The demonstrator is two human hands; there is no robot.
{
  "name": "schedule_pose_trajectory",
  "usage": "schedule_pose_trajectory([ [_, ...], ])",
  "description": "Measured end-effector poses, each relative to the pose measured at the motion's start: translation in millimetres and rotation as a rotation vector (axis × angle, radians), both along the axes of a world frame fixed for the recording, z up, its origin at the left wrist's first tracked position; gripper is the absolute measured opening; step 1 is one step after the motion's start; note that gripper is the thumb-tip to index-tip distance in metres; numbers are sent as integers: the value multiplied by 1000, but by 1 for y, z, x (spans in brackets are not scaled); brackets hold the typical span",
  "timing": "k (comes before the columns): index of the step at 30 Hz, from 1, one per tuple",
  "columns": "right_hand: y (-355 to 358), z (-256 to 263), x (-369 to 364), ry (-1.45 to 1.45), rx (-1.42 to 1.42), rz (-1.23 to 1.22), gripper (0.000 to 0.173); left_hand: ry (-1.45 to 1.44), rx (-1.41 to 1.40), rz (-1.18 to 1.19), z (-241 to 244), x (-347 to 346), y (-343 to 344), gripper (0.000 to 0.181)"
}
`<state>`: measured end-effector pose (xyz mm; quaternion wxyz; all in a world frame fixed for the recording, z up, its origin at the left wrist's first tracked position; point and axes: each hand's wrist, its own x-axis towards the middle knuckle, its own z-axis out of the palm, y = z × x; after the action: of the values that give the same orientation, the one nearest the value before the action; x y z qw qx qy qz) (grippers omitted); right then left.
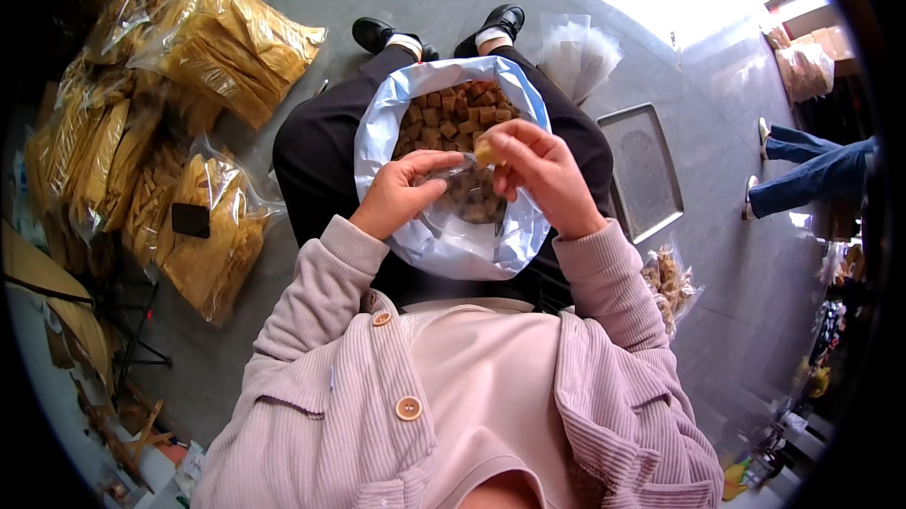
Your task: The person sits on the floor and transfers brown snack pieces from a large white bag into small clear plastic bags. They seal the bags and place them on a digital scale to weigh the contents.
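A large white plastic bag (pixel 379 116) sits open on my lap with its rim rolled outward. Brown cubes (pixel 447 128) fill it. Over its near part is a small clear plastic bag (pixel 460 215), which seems to hold some cubes. My left hand (pixel 405 190) pinches the clear bag's edge between thumb and fingers. To the right, my right hand (pixel 539 166) holds a yellowish piece (pixel 485 153) at its fingertips, just above the clear bag.
Clear bags of flat yellow-brown pieces (pixel 233 49) are piled at left, a dark flat object (pixel 190 220) on one. At right lie a metal tray (pixel 640 173), empty clear bags (pixel 579 56) and a filled bag (pixel 667 282). Another person's legs (pixel 807 169) show at far right.
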<state>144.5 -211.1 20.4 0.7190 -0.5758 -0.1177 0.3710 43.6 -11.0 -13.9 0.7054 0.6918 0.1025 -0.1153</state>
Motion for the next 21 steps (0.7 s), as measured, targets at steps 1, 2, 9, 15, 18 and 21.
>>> schedule_pose_trajectory([
  [1,-1,-1,-4,-101,-57,47,26,-3,-6,6,-2,-1,0,39],
  [2,-2,-4,-9,-198,-99,78,26,-7,-11,12,-6,-2,0,40],
  [9,0,6,-16,-726,-361,154,19,20,-28,33,-8,-5,1,43],
  [15,26,-27,28,-1270,-549,-103,19,-89,9,-1,-16,-7,2,44],
  [18,32,-60,33,-1336,-787,71,38,-137,58,-28,-21,-6,1,43],
  [21,35,-53,28,-1266,-847,147,39,-92,51,-18,-19,-9,0,41],
])
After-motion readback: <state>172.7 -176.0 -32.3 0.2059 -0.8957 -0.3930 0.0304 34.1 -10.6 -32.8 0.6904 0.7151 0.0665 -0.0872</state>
